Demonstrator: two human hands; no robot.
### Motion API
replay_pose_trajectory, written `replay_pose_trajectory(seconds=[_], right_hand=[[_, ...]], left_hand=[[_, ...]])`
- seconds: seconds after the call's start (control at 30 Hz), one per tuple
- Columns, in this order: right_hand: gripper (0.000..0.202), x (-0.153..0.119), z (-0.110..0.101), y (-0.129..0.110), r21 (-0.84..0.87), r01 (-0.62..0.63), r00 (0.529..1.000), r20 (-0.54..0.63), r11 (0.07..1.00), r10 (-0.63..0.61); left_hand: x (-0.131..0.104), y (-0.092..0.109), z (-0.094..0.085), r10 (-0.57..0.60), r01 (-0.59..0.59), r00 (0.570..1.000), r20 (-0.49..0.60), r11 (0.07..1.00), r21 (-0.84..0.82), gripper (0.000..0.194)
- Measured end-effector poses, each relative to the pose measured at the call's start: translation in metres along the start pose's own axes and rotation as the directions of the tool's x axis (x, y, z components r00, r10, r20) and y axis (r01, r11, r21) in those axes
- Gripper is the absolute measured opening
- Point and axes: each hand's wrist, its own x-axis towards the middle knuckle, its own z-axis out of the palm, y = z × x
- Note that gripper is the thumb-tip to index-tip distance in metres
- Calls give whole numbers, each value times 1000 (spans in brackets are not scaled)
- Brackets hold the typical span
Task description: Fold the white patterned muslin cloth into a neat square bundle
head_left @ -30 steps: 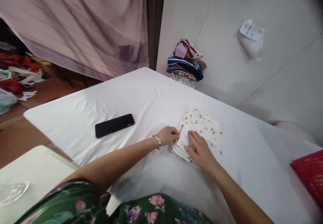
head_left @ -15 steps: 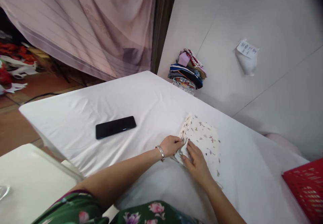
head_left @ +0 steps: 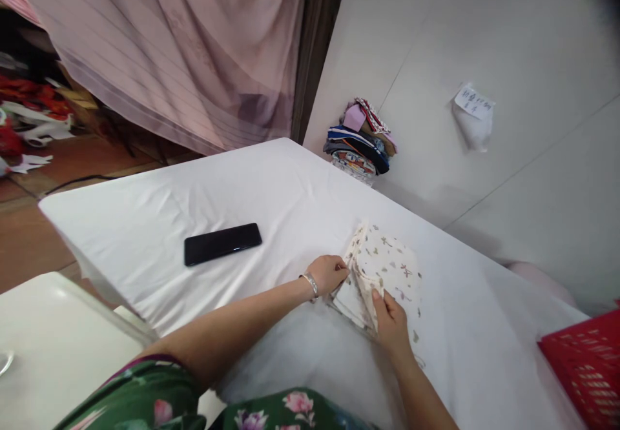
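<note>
A folded cream garment (head_left: 394, 262) with a small leaf-like print lies on the white-covered table, with a gathered edge along its left side. My left hand (head_left: 327, 276), a silver bracelet at its wrist, pinches the garment at that gathered edge. Between the thumb and fingers of my right hand (head_left: 391, 321) is a turned-back flap of the same garment. Under the flap a plain whitish layer shows. A thin cord loop pokes out beside my right wrist. The garment's exact kind is hard to make out.
A black phone (head_left: 223, 244) rests on the white tablecloth (head_left: 290, 191) to the left. Folded clothes (head_left: 361, 136) are stacked past the far edge. A red plastic basket (head_left: 586, 359) stands at the right, a white stool-like surface (head_left: 58, 346) at the left. Behind hangs a pink curtain (head_left: 194, 49).
My right hand has moved slightly down and right, lifting and folding back a flap of the garment that lay flatter before. My left hand stays at the gathered edge.
</note>
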Motion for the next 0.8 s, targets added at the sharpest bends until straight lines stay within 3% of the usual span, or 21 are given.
replay_pose_trajectory(seconds=[0.17, 0.27, 0.4, 0.5, 0.63, 0.8], right_hand=[[37, -3, 0, 0, 103, -9, 999, -49, 995, 14], [36, -5, -2, 2, 128, -32, 992, -117, 991, 47], [36, -7, -4, 5, 94, -14, 990, -140, 995, 27], [34, -6, 0, 8, 14, 114, 993, -16, 993, -113], [38, -3, 7, 9, -167, 321, 935, 211, 932, -284], [40, 2, 10, 4, -248, 407, 907, 219, 879, -359]], left_hand=[[9, 12, -3, -96, 91, 993, 69, 994, 68, 36], [9, 19, 0, -104, 99, 991, 81, 993, 62, 34], [0, 24, 4, -8, 7, 1000, -28, 999, -34, 29], [-6, 21, 5, 39, -36, 991, -125, 999, 25, 29], [-6, 9, 7, -59, 64, 994, -88, 996, 63, 29], [-2, 5, 8, -13, 15, 989, -144, 1000, 12, 27]])
